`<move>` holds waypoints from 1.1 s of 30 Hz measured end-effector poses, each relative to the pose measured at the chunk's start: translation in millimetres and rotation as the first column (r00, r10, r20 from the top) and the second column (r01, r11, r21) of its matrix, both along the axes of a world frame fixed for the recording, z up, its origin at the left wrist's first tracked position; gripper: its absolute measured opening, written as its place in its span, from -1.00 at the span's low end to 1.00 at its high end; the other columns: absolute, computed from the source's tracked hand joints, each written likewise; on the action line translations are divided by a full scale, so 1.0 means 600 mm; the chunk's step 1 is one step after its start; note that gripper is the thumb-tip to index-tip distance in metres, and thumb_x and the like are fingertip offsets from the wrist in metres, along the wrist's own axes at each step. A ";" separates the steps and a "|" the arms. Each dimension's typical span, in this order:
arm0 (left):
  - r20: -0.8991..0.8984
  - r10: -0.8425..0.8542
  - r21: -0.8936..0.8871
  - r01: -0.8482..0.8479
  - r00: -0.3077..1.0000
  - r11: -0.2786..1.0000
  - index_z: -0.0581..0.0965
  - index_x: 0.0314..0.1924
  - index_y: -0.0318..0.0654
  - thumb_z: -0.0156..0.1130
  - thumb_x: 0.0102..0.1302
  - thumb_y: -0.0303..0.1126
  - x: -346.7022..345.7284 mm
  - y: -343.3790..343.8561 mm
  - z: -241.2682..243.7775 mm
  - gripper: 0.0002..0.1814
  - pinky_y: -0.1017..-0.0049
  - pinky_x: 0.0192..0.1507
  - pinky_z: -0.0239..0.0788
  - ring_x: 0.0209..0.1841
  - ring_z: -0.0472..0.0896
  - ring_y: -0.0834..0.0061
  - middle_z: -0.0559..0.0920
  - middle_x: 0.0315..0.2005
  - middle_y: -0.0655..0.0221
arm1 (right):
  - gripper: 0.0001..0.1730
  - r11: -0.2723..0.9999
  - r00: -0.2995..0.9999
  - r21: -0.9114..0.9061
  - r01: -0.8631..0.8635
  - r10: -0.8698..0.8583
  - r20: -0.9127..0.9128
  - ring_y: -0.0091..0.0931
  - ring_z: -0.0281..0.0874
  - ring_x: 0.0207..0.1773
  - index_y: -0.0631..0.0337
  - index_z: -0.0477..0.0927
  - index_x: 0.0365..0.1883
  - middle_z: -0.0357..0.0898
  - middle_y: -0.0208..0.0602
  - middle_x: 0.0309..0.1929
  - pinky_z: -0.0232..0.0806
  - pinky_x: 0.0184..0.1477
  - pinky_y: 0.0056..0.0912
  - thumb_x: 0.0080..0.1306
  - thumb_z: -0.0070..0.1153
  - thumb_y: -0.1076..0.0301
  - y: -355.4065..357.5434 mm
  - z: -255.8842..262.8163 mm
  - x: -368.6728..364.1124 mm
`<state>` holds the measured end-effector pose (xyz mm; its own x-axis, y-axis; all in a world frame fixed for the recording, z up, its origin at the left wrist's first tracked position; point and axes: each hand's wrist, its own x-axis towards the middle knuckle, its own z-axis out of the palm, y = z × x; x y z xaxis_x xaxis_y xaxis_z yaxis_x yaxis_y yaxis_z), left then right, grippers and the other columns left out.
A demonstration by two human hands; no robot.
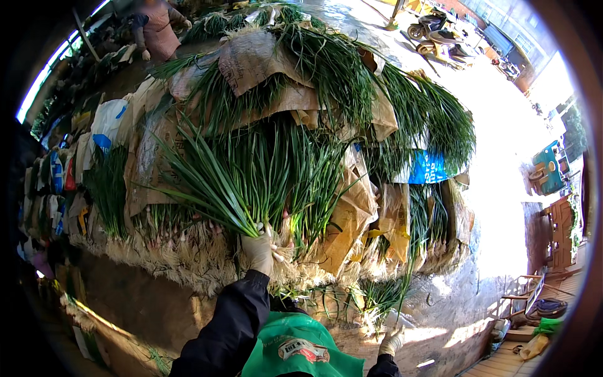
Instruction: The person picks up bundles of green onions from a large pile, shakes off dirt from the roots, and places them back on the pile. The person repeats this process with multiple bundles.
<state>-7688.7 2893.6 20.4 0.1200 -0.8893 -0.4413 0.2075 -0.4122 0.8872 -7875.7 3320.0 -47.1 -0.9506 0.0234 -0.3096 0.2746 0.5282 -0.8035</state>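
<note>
My left hand (258,252), in a pale glove, grips a small bunch of green garlic (216,188) near its white bulbs. The long leaves fan up and to the left over the front of a big stack of green garlic (278,169), whose roots face me. Lower right, my gloved right hand (392,341) is held low over the ground. A long green leaf (409,278) reaches down close to its fingers; whether they grip it I cannot tell. Loose leaves and rooted stalks (377,299) lie at the foot of the stack, just above that hand.
Woven sacks (264,59) are layered among the bundles. More covered bundles (52,202) line the left. A person (158,30) stands behind the stack. Parked scooters (443,40) and a teal vehicle (549,167) are beyond. A wooden chair (527,297) stands right; my green apron (301,344) shows below.
</note>
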 end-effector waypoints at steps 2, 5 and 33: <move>-0.031 0.058 -0.073 -0.061 0.998 0.995 0.38 -0.08 -0.33 0.11 0.15 -0.63 -0.005 0.007 0.000 -0.70 0.58 -0.80 0.20 -0.74 0.41 0.54 0.59 -0.38 0.25 | -0.73 0.598 0.916 0.759 -0.257 0.401 -0.006 -0.32 0.50 -0.21 0.32 0.55 -0.20 0.56 -0.17 -0.33 0.37 -0.09 -0.32 0.17 0.11 0.35 0.031 -0.032 -0.011; 0.211 -0.026 -0.111 0.050 0.977 0.993 0.44 -0.16 -0.36 0.14 0.16 -0.60 -0.004 0.000 -0.013 -0.79 0.60 -0.79 0.24 -0.67 0.48 0.52 0.58 -0.41 0.25 | -0.71 0.803 0.850 0.285 -0.524 0.516 0.109 -0.41 0.55 -0.12 0.32 0.55 -0.10 0.60 -0.13 -0.16 0.36 -0.02 -0.42 0.21 0.04 0.44 -0.153 0.016 0.021; -0.411 -0.351 0.055 0.407 0.841 0.912 0.36 0.04 -0.23 0.20 0.15 -0.52 0.333 0.097 0.090 -0.58 0.32 -0.50 0.57 -0.42 0.62 0.32 0.54 -0.30 0.31 | -0.74 -0.038 -0.025 0.160 -0.986 0.996 0.081 -0.59 0.40 -0.53 0.21 0.51 -0.16 0.50 -0.34 -0.51 0.29 -0.53 -0.51 0.32 -0.01 0.22 -0.585 0.131 0.223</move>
